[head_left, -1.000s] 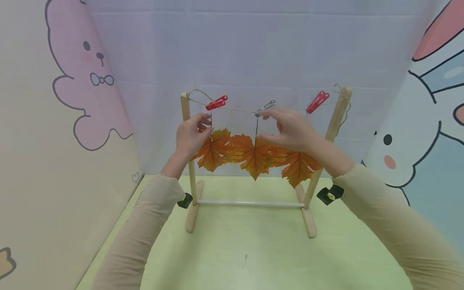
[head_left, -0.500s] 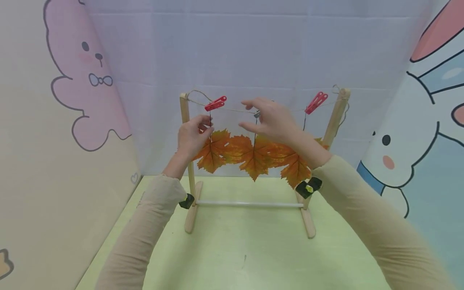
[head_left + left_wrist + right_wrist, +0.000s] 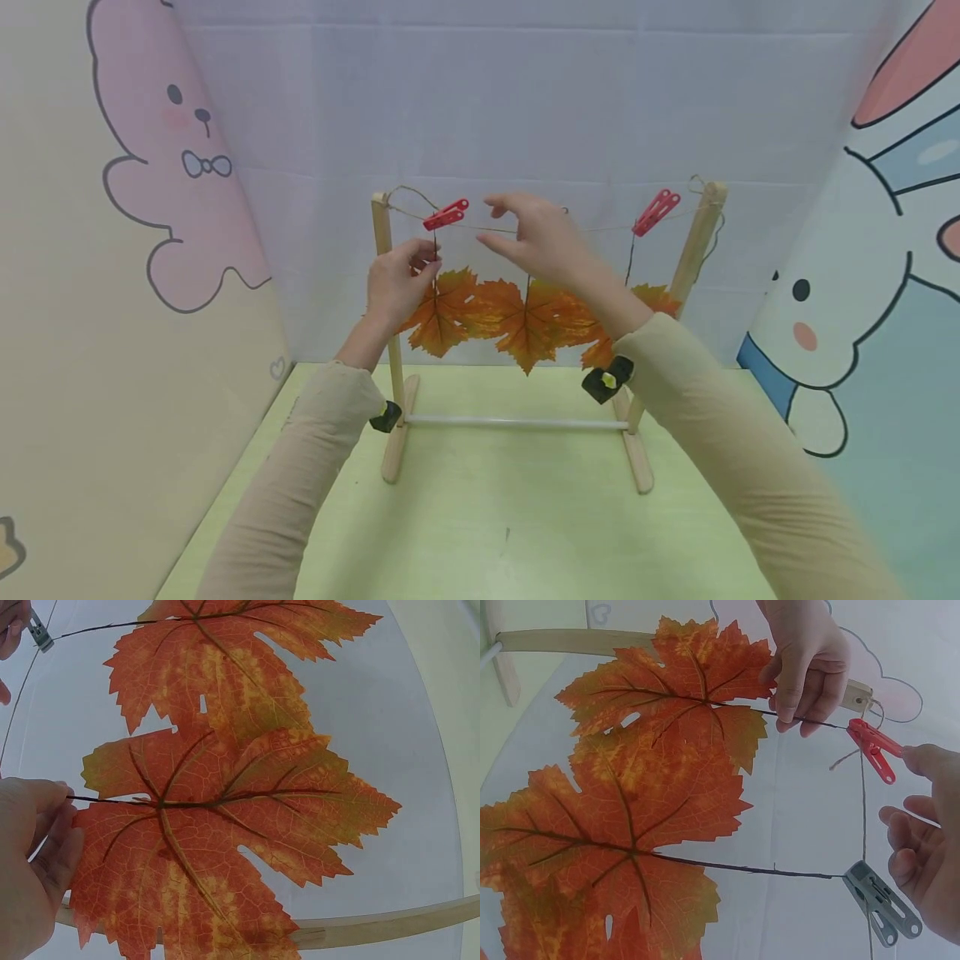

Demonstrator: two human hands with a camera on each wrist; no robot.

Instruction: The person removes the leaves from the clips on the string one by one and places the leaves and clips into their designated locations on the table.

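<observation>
My left hand pinches the dark stem of the left orange maple leaf, just under a red clothespin that clips this stem to a string. My right hand, thumb and fingers spread apart, is just right of that clothespin. In the right wrist view its thumb overlaps the end of the red clothespin. A grey clothespin holds the middle leaf by its stem; the right hand hides it in the head view. Another red clothespin holds the right leaf, partly covered by my forearm.
The string runs between two wooden posts of a stand. A white rod joins the stand's feet on the pale green table. Cartoon-printed panels flank a white cloth behind.
My right hand has moved left along the string, from the grey clothespin toward the left red clothespin. My left hand has stayed at the left leaf's stem.
</observation>
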